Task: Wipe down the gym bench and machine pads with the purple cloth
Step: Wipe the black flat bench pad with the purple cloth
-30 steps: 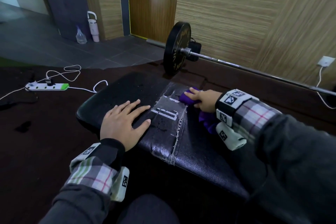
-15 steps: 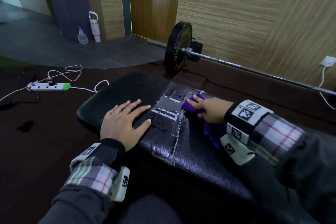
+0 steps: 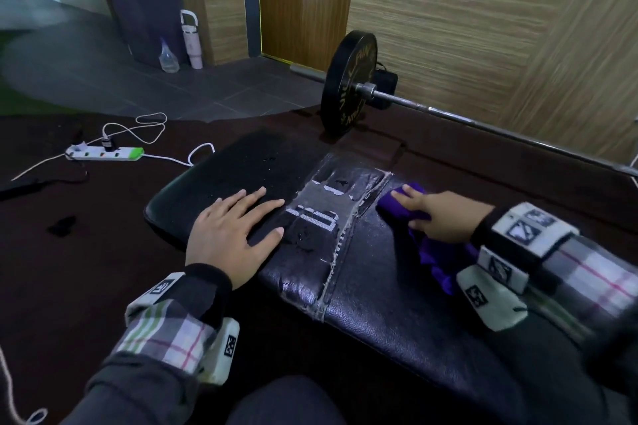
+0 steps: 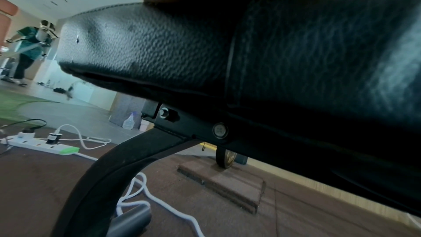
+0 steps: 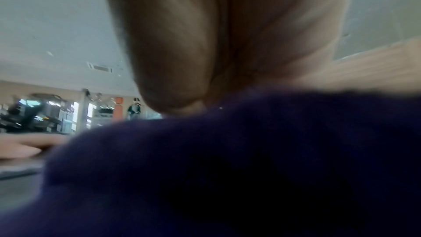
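The black padded bench [image 3: 397, 314] runs from centre to lower right, with a worn taped patch [image 3: 328, 203] across it. My left hand [image 3: 234, 228] lies flat on the pad left of the patch, fingers spread. My right hand [image 3: 438, 214] grips the bunched purple cloth [image 3: 397, 207] and presses it on the pad just right of the patch's seam. The right wrist view is blurred, with the cloth [image 5: 227, 168] filling the lower half under my fingers [image 5: 177, 51]. From the left wrist camera I see the bench's side [image 4: 182, 51] and frame.
A barbell with a black plate [image 3: 348, 83] lies on the floor behind the bench. A white power strip [image 3: 103, 153] and cables lie on the dark mat to the left. A spray bottle [image 3: 168, 57] and tumbler [image 3: 191, 40] stand by the wall. A person [image 4: 29, 49] stands far off.
My right hand has slid the purple cloth to the right, off the worn patch and past its seam. The left hand has stayed flat in place.
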A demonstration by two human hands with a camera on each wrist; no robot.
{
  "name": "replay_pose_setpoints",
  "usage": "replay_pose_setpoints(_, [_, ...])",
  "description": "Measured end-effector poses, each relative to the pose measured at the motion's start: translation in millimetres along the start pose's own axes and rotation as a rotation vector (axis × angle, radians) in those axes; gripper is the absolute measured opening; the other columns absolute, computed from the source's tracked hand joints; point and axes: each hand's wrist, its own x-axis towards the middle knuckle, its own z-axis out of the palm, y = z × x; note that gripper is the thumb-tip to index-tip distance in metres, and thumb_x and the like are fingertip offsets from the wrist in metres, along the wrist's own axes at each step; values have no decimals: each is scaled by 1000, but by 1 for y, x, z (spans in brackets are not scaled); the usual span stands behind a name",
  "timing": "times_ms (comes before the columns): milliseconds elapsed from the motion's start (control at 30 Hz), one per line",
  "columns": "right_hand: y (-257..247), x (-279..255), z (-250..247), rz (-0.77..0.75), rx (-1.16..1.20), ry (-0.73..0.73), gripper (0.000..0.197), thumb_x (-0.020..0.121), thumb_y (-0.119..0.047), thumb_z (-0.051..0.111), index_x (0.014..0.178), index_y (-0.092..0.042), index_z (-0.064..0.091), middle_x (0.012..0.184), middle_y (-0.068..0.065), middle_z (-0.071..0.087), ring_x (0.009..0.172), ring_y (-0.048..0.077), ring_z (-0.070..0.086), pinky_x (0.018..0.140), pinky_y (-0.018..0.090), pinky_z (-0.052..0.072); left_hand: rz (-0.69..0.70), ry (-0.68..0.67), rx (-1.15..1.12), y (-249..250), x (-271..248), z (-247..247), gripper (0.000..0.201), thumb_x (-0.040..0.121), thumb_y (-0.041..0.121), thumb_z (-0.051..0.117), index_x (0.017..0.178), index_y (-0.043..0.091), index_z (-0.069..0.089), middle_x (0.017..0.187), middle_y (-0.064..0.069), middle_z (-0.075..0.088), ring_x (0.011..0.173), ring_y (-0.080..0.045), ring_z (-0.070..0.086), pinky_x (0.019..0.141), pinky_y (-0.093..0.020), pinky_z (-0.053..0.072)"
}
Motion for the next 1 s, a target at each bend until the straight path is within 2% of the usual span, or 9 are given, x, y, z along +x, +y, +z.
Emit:
replay_pose_setpoints(100, [-21, 3, 8, -109, 110, 15, 66, 98, -18, 42, 150, -25, 4, 158, 5, -5, 143, 23, 19, 111, 25, 16, -15, -80, 28, 4, -1, -5, 58, 84, 66, 28, 137, 48, 45, 148, 16, 41, 140, -12, 33, 116, -34, 17])
replay_pose_setpoints(233, [-28, 38, 11, -96, 250, -1, 65, 99, -17, 38, 149, -28, -1, 157, 4, -11, 145, 32, 3, 117, 40, 12, -69, -203, 49, 5, 2, -10, 59, 88, 65, 26, 143, 46, 37, 153, 14, 32, 143, -14, 27, 117, -35, 9])
replay_pose_setpoints(333, [-16, 55, 7, -28, 311, 76, 63, 100, -20, 36, 150, -25, 0, 158, 5, -9, 143, 35, 7, 116, 35, 6, -118, -273, 51, 9, 5, -14, 56, 90, 67, 22, 143, 51, 32, 154, 16, 28, 144, -15, 24, 117, -35, 6])
replay_pose_setpoints(433, [-3, 53, 10, 29, 385, 142, 62, 98, -23, 40, 150, -23, 7, 158, 6, 1, 142, 32, 16, 117, 34, 11, -170, -350, 65, 13, 6, -20, 55, 91, 71, 12, 143, 56, 25, 156, 17, 23, 145, -14, 18, 117, -35, -3])
replay_pose_setpoints(567, [-4, 33, 19, 63, 366, 123, 59, 99, -25, 34, 150, -20, 5, 158, 6, -3, 142, 35, 13, 118, 36, 9, -244, -411, 93, 15, 10, -25, 62, 80, 81, -2, 139, 65, 3, 157, 21, -5, 147, -11, -9, 113, -37, -21])
replay_pose_setpoints(700, [-9, 21, 34, 15, 425, 90, 61, 90, -29, 21, 150, -24, 9, 158, 4, -1, 143, 35, 10, 117, 46, 12, -304, -579, 89, 18, 21, -31, 64, 68, 80, -5, 130, 67, -16, 146, 27, -31, 137, -3, -32, 113, -42, -22])
replay_pose_setpoints(767, [-9, 17, 36, 12, 438, 66, 58, 96, -24, 29, 150, -26, 8, 158, 1, -2, 144, 36, 7, 117, 46, 11, -320, -682, 79, 19, 26, -36, 65, 71, 80, -3, 133, 64, -17, 142, 27, -36, 134, -3, -35, 112, -44, -23])
replay_pose_setpoints(867, [-13, 9, 35, 37, 451, 87, 61, 98, -17, 38, 150, -25, 6, 158, -1, -5, 144, 36, 3, 117, 45, 9, -354, -810, 93, 24, 33, -42, 59, 91, 71, 15, 141, 58, -13, 140, 23, -40, 140, -11, -32, 112, -46, -22])
replay_pose_setpoints(1000, [-16, 8, 35, 61, 444, 97, 63, 98, -17, 37, 149, -25, 1, 157, -2, -9, 144, 34, -2, 118, 44, 6, -377, -832, 62, 30, 35, -44, 57, 94, 66, 18, 140, 58, -17, 139, 23, -42, 139, -12, -34, 112, -47, -22])
